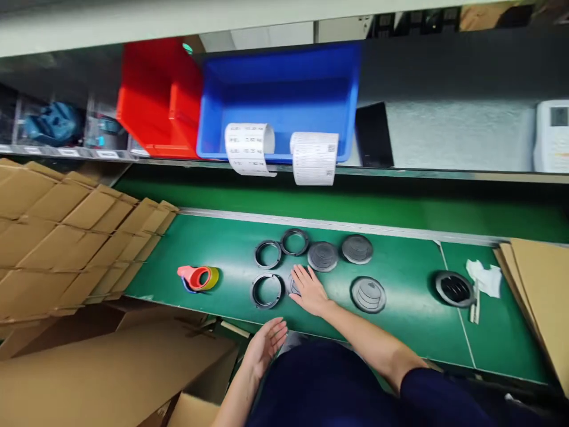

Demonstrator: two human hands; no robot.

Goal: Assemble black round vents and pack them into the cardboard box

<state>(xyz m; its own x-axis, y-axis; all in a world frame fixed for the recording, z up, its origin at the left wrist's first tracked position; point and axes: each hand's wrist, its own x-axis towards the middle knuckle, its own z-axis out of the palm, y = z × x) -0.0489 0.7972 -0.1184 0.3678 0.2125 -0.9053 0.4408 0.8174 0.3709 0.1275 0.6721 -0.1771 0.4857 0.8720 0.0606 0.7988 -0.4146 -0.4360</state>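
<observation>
Across the scene from left to right runs a green workbench (213,237), with a grey shelf (462,136) above its far side. At the left leans a stack of folded cardboard (80,231), with a large carton (98,373) on its near side; flat cardboard sheets (542,290) lie at the right end. On the shelf a blue bin (284,65) sits beside a red bin (146,77), and two curled label strips (315,159) hang at the blue bin's near edge.

Next in size come the hands. The right hand (309,290) lies flat over a round grey vent (292,287), hiding most of it; its fingers are straight and slightly parted, not clenched, though how hard they press cannot be told. The left hand (267,344) is held by the bench's near edge, fingers loosely extended, grasping nothing. The step in hand looks like laying or steadying that vent; lifting it would call for the right fingers to curl around its rim, clear of the black ring (255,292) just to the left.

Two more rings lie on the far side, three grey vents to the right. Smaller still are a yellow roll (214,277) at the left and a crumpled white tissue (486,279) at the right
</observation>
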